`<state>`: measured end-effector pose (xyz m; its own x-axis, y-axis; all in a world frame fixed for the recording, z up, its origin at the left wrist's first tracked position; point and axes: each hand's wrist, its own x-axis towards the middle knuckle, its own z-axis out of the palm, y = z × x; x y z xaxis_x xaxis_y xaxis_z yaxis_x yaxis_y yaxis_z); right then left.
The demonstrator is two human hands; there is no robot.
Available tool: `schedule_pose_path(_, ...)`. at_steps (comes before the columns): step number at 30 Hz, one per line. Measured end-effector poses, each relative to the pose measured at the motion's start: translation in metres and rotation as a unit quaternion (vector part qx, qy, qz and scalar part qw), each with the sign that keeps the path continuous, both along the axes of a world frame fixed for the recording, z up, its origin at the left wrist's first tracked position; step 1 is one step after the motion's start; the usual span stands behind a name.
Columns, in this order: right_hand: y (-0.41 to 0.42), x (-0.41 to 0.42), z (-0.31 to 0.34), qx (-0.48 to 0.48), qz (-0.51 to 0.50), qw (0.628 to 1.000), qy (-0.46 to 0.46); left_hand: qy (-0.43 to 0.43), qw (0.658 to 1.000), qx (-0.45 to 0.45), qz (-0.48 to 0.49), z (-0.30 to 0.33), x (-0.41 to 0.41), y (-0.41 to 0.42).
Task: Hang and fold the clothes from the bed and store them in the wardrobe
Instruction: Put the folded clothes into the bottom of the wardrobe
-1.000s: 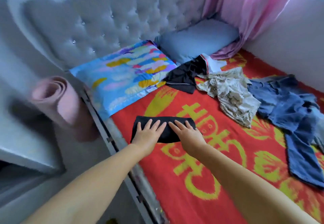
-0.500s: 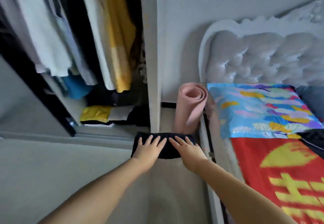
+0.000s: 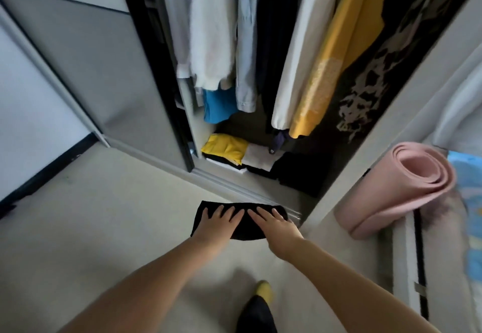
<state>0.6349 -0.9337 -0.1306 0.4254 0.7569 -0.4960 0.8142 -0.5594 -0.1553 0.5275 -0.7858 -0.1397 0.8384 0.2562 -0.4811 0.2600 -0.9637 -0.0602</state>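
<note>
Grey wardrobe (image 3: 146,92) fills my view, sliding door pushed left, opening on the right. Hanging clothes (image 3: 234,45) inside: white, pale blue, dark, yellow, one black with white print. Pale floor (image 3: 91,228) below. Pink rolled mat (image 3: 407,189) stands right of the wardrobe, against the bed edge (image 3: 407,267), blue patterned pillow (image 3: 469,189) just behind it. Folded stack (image 3: 250,155) on the wardrobe bottom: yellow, white, black pieces. Folded black garment (image 3: 241,221) sits in front of me above the floor, just short of the wardrobe rail. Left hand (image 3: 216,224) and right hand (image 3: 276,225) lie on top, fingers straight and spread; thumbs hidden, so underside hold unclear. Yellow-toed foot (image 3: 263,289) at bottom.
</note>
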Motion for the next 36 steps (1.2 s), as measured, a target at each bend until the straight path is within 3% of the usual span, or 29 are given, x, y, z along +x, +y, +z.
schedule_pose_path(13,0.129,0.136,-0.097,-0.057,0.028,0.996,0.066,0.049,0.997,-0.056,0.032,-0.096,0.122,0.121)
schedule_pose_path(20,0.203,0.205,-0.221,-0.069,-0.014,0.994,0.086,0.093,0.993,-0.066,-0.024,-0.211,0.208,0.205)
schedule_pose_path(24,0.244,0.283,-0.285,-0.04,-0.042,0.998,0.011,0.032,0.995,-0.04,-0.081,-0.271,0.3,0.256)
schedule_pose_path(28,0.283,0.372,-0.33,-0.002,-0.057,0.991,-0.123,-0.094,0.989,0.006,-0.114,-0.326,0.399,0.296)
schedule_pose_path(32,0.291,0.431,-0.385,0.045,-0.161,0.965,-0.2,-0.169,0.981,0.027,-0.088,-0.391,0.469,0.3)
schedule_pose_path(36,0.286,0.445,-0.472,-0.055,-0.235,0.969,-0.052,-0.064,0.997,-0.043,0.0,-0.476,0.491,0.285)
